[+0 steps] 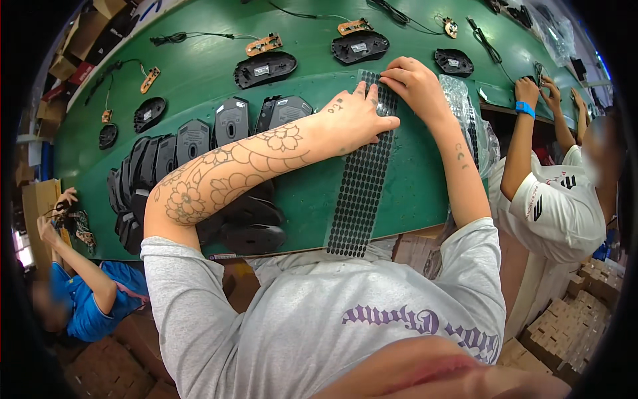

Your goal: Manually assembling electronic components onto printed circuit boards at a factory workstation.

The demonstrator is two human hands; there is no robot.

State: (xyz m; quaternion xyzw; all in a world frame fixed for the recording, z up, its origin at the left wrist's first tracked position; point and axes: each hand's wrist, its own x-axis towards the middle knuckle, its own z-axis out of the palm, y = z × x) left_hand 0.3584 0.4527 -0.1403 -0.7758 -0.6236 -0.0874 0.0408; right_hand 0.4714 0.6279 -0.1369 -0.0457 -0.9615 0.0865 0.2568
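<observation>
A long clear sheet [355, 193] of small black oval stick-on pads lies on the green table in front of me, its near end overhanging the table edge toward my lap. My left hand [355, 120] rests across the upper part of the sheet, fingers and thumb spread. At the sheet's far right corner is my right hand [413, 86], thumb and forefinger pinched together; what sits between the fingertips is too small to make out. Left of the sheet, black mouse shells [193, 140] stand in a row, undersides showing, partly hidden by my left forearm.
Open mouse bases [266, 69] with circuit boards [264, 44] and cables [193, 38] line the far side of the green table [302, 189]. Clear plastic packaging [458, 100] lies right of my right arm. Co-workers sit at right [551, 193] and left [100, 292]. Cartons [571, 326] stand lower right.
</observation>
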